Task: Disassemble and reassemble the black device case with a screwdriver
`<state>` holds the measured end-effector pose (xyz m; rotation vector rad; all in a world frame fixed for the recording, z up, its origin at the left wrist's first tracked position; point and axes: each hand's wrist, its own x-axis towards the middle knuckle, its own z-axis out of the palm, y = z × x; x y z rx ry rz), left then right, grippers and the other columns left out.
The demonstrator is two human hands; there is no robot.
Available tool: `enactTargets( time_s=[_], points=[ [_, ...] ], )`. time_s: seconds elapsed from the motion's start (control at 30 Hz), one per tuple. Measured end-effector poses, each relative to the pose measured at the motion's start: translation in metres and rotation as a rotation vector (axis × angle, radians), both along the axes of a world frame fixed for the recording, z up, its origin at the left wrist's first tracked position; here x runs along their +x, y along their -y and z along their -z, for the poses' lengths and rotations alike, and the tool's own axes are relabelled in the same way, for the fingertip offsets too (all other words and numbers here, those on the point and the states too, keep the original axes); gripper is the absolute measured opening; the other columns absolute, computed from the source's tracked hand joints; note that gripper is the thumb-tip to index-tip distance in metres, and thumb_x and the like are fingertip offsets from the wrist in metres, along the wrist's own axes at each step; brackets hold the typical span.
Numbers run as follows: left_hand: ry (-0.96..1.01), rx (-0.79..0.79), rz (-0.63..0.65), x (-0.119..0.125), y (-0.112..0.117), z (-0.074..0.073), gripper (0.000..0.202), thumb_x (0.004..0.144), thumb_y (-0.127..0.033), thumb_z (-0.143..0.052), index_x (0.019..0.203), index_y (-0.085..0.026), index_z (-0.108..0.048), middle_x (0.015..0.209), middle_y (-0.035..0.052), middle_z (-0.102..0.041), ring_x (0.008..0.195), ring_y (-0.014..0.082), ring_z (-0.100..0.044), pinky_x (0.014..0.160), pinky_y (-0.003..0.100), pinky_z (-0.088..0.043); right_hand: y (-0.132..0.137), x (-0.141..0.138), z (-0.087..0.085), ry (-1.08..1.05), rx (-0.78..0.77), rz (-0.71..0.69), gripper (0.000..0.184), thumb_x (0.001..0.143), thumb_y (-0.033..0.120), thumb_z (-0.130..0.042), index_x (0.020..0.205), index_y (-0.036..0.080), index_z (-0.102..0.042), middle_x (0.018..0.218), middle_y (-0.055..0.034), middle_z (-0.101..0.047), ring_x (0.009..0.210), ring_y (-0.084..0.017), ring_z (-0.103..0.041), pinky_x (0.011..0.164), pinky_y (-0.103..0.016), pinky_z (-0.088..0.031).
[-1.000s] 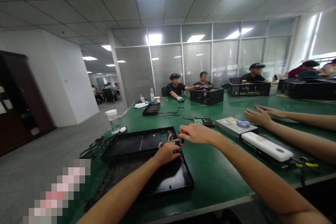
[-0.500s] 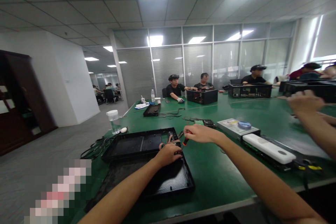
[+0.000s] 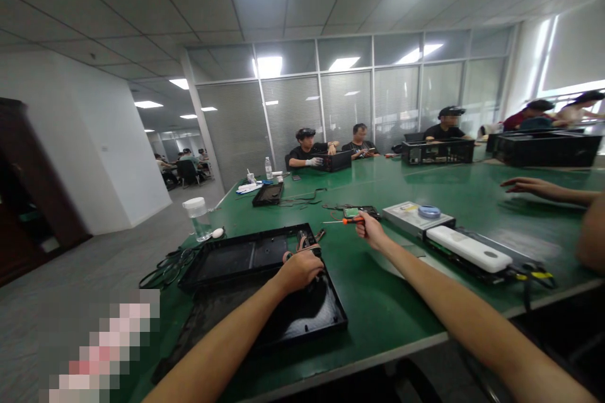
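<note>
My right hand [image 3: 373, 232] grips a screwdriver [image 3: 353, 221] with an orange and black handle. Its thin shaft lies nearly level and points left, clear of the parts below. Over the right end of a black plastic panel [image 3: 331, 305], my left hand [image 3: 302, 269] is closed, its fingertips pinched downward. Whatever sits between those fingers is hidden. Just beyond them, striped ribbon cables [image 3: 302, 250] and small parts bunch at the end of a shallow black tray-like housing [image 3: 246, 255].
A metal drive box [image 3: 411, 219] carries a blue round lid [image 3: 429, 211]; a long white piece [image 3: 467, 248] lies beside it. Left stand a clear jar [image 3: 197, 217] and coiled black cables [image 3: 167, 267]. Another person's hand [image 3: 532, 186] reaches in from the right. Co-workers sit across the table.
My right hand has drawn the screwdriver up and right, away from my left hand, turning it from downward to level. My left hand stays at the panel. Across the table, a co-worker's black case has shifted.
</note>
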<state>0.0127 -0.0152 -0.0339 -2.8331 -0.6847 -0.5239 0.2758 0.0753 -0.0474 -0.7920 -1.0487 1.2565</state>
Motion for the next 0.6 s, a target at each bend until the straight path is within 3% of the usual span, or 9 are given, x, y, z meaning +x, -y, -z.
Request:
enactTargets(
  time_s=[0.2,0.37,0.5,0.6],
  points=[
    [-0.113,0.082,0.078,0.0,0.005,0.003,0.016,0.082,-0.017,-0.045,0.076,-0.016,-0.06,0.071,0.0035,-0.059,0.073,0.0141,-0.052,0.072,0.025,-0.04,0.001,-0.01,-0.002,-0.197,-0.086,-0.078,0.029,0.079,0.044,-0.048,0.068,0.018,-0.044,0.041,0.0095,-0.028,0.032,-0.005,-0.029,0.03,-0.014,-0.022],
    [-0.151,0.103,0.092,0.003,0.015,0.003,0.014,0.081,-0.021,-0.046,0.078,-0.016,-0.059,0.071,0.0043,-0.058,0.075,0.0153,-0.052,0.074,0.027,-0.04,0.014,-0.021,-0.01,-0.222,-0.06,-0.269,0.023,0.079,0.04,-0.051,0.082,0.017,-0.051,0.058,0.0042,-0.047,0.038,-0.003,-0.035,0.032,-0.013,-0.029],
    [-0.195,0.178,0.044,-0.003,0.019,-0.023,0.014,0.08,-0.018,-0.043,0.078,-0.014,-0.056,0.077,0.0066,-0.058,0.079,0.0173,-0.052,0.076,0.029,-0.04,0.04,-0.035,-0.03,0.071,0.143,-0.408,0.022,0.072,0.033,-0.062,0.082,0.018,-0.049,0.07,0.0035,-0.05,0.048,-0.004,-0.044,0.043,-0.016,-0.039],
    [-0.215,0.139,-0.133,-0.024,0.012,-0.048,0.014,0.079,-0.019,-0.043,0.081,-0.015,-0.056,0.08,0.0068,-0.059,0.077,0.0184,-0.053,0.073,0.029,-0.04,0.081,-0.052,-0.043,0.602,0.439,-0.46,0.022,0.075,0.035,-0.058,0.07,0.017,-0.048,0.063,0.0038,-0.049,0.049,-0.007,-0.044,0.049,-0.02,-0.038]
  ],
)
